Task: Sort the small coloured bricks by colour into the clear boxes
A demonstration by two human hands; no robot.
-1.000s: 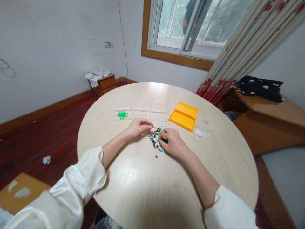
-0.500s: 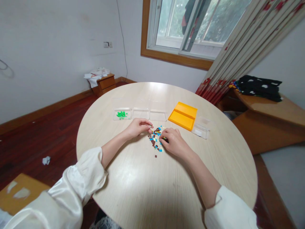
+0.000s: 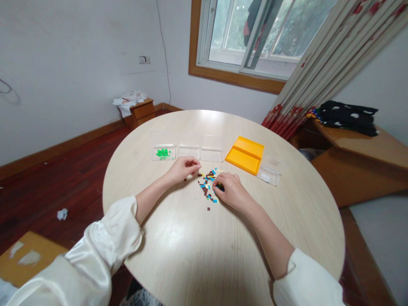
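Observation:
A pile of small flat plastic pieces (image 3: 206, 185), brown, blue and yellow, lies loose on the round table (image 3: 178, 250). My left hand (image 3: 186, 168) hovers at the pile's upper left edge, fingers curled and thumb close to the fingertips. Anything between those tips is too small to make out. Resting on the right side of the pile, my right hand (image 3: 232, 188) has its fingers bent inward, thumb and forefinger among the pieces. What it pinches is hidden. A single brown square (image 3: 208, 209) lies apart, below the pile.
Beyond my left hand stands a see-through box (image 3: 154, 158) with green pieces (image 3: 163, 153). Two more see-through boxes, a middle one (image 3: 188, 146) and a right one (image 3: 211, 160), stand beside it. Farther right lie an open yellow case (image 3: 245, 160) and another see-through box (image 3: 267, 175).
My left hand has drawn slightly up and left, away from the pile, and its fingers have curled more. My right hand has stayed nearly in place, shifting its fingers a little.

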